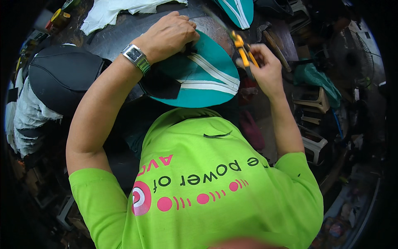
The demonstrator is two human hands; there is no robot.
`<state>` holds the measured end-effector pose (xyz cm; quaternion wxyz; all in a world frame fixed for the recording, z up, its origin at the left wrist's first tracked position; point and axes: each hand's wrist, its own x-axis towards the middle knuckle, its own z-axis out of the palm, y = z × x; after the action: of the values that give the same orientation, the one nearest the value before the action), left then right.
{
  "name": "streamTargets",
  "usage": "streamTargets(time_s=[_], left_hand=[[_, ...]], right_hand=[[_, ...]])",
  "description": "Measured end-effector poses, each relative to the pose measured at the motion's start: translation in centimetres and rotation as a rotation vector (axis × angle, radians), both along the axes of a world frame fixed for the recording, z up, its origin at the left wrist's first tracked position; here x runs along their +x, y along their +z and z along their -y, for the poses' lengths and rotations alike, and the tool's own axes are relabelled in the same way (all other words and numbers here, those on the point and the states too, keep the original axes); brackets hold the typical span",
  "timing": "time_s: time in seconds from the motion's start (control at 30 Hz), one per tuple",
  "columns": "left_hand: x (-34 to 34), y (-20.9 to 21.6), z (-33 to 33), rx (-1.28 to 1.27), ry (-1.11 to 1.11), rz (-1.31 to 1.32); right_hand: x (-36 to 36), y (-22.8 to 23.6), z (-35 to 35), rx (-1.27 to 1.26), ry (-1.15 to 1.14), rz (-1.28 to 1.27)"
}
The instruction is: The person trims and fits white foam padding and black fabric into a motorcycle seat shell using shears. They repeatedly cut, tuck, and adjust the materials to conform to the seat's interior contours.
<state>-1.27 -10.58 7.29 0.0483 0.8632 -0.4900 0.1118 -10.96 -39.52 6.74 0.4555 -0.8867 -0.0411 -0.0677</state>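
Observation:
My left hand (170,36), with a metal watch on its wrist, is closed at the upper left edge of a rounded teal panel (215,81) with white stripes. Black material (163,85) lies along the panel's left side, partly under my left wrist. What my fingertips pinch is mostly hidden, but they grip the panel's edge. My right hand (267,70) is wrapped round yellow-handled scissors (240,47), to the right of the panel and apart from it. The scissors' thin blades are blurred and point up and left.
A padded black seat-like piece (62,79) stands at left, beside ragged white material (31,120). White cloth (107,14) lies on the dark work surface (103,41). Another teal striped piece (238,12) lies at the far side. Plastic stools (311,143) and a fan (356,58) are at right.

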Motion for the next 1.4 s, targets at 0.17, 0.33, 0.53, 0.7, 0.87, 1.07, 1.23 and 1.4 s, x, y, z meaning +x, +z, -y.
streamTargets(time_s=[0.17, 0.33, 0.53, 0.7, 0.87, 1.07, 1.23, 1.4], left_hand=[[-0.2, 0.5, -0.3, -0.019, -0.008, -0.026], [0.4, 0.8, -0.2, -0.106, 0.025, -0.273], [1.1, 0.8, -0.2, -0.127, -0.014, -0.225], [0.8, 0.9, -0.2, -0.102, 0.042, -0.299], [0.8, 0.8, 0.2, -0.083, 0.066, -0.290], [1.2, 0.7, 0.4, -0.095, 0.044, -0.267], [1.4, -0.2, 0.2, -0.157, 0.004, -0.240], [-0.7, 2.6, 0.4, -0.230, 0.009, -0.147]], right_hand=[[-4.6, 1.5, 1.5, -0.501, 0.006, -0.043], [-5.0, 1.9, 0.3, -0.712, 0.042, 0.039], [-4.0, 2.9, -0.3, -0.674, 0.054, -0.119], [-3.3, 3.9, -0.9, -0.673, 0.080, -0.173], [-3.3, 4.0, -1.5, -0.770, 0.136, -0.168], [-2.6, 3.6, -0.7, -0.600, 0.166, -0.289], [-2.6, 3.4, -0.7, -0.621, 0.193, -0.272], [-2.8, 3.7, -0.4, -0.671, 0.143, -0.209]])
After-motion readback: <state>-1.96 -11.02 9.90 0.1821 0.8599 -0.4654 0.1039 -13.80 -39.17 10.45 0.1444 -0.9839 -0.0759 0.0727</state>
